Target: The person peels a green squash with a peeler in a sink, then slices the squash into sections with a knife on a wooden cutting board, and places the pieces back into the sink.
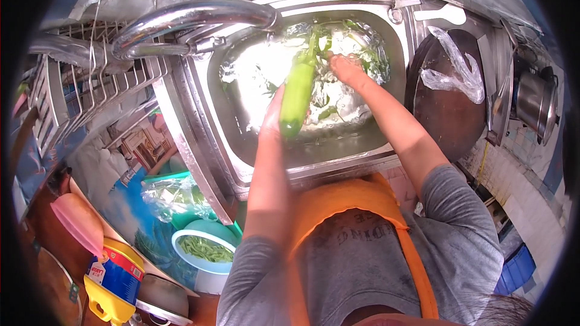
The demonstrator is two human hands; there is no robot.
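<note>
A metal sink point(226, 145) filled with water lies before me, with green leaves point(376, 63) floating and stirred in it. My left hand point(274, 111) is closed around a long, pale green vegetable point(297, 95), its stalk end pointing away from me towards the far side of the sink. To its right, my right hand point(346, 69) is down among the leaves at the water's surface; its fingertips are partly hidden, and whether it grips any leaves is unclear. Above the left part of the sink reaches a curved chrome faucet point(195, 13). Glare whitens much of the water.
Right of the sink, a crumpled plastic bag point(453, 77) lies on a round dark board point(448, 122), near a white spoon-like utensil point(442, 14). A wire dish rack point(104, 72) stands left. Lower left is a blue basin point(204, 267) holding cut green vegetables point(206, 249).
</note>
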